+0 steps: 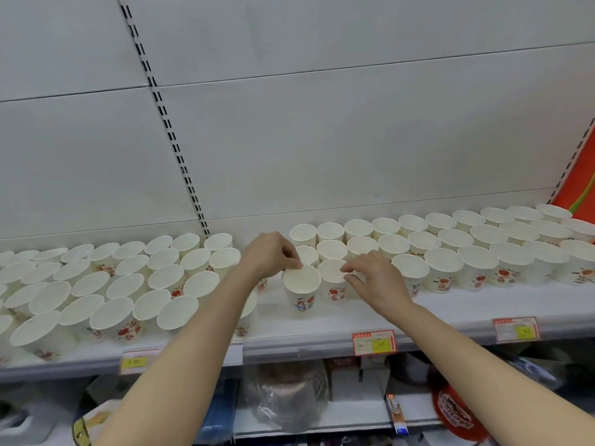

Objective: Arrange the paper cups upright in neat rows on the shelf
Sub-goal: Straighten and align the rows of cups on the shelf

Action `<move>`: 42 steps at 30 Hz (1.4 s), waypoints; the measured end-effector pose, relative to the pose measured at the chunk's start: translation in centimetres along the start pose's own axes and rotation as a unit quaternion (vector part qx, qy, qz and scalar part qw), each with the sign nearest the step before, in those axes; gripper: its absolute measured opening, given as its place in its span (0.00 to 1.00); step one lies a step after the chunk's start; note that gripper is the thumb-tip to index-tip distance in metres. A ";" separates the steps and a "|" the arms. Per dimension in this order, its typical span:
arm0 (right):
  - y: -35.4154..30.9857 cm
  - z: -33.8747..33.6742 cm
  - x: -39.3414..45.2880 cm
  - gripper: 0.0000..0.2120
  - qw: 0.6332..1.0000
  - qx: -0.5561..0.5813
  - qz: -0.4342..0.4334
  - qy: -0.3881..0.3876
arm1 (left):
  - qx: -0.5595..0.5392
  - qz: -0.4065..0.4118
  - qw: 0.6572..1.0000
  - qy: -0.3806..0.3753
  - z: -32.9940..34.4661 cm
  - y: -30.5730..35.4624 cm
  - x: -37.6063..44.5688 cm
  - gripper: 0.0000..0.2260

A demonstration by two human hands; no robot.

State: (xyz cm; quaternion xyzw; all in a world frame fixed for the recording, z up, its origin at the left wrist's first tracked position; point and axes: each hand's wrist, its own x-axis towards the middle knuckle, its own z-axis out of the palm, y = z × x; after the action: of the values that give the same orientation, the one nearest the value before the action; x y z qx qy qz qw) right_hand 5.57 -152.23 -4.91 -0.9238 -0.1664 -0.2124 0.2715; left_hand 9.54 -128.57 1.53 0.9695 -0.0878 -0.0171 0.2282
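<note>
Cups (476, 262) are already standing upright in rows along most of the shelf (450, 312), leaving a middle gap. Left hand (273, 255) is pinching a front cup's (301, 284) rim; right hand (373, 278), fingers loosely curled, is touching its neighbour (333, 278).

Left hand (272, 252) pinches a front paper cup's (301, 286) rim; right hand (375, 280) touches its neighbour (333, 280).

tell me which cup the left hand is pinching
The front cup in the gap between the two blocks. The left hand pinches its back rim; it stands forward of its neighbours, with a blue and red print.
</note>
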 end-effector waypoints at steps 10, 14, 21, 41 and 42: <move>0.1 0.2 0.9 0.06 0.988 -0.083 -0.069 -0.108 | -0.009 0.016 0.996 0.085 3.5 0.7 -0.6 0.04; 0.6 0.1 0.3 0.05 0.986 -0.084 -0.083 -0.116 | 0.005 0.060 0.994 0.092 4.9 1.0 -4.4 0.12; 0.2 -0.3 0.2 0.05 0.984 -0.085 -0.120 -0.100 | 0.093 0.057 0.990 0.094 6.3 1.1 -4.9 0.04; -1.7 1.5 1.5 0.04 0.988 -0.044 -0.148 -0.006 | 0.032 0.003 0.980 0.195 2.0 -4.7 -4.7 0.05; -2.2 1.9 1.7 0.03 0.988 -0.038 -0.152 -0.001 | 0.031 -0.030 0.976 0.212 0.9 -5.9 -4.6 0.04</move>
State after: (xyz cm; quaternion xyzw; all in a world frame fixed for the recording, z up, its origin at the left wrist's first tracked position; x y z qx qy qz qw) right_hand 6.66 -149.07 -4.54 -0.8977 -0.2966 -0.2565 0.2010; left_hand 5.91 -123.00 -1.93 0.9599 -0.0089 0.1844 0.2110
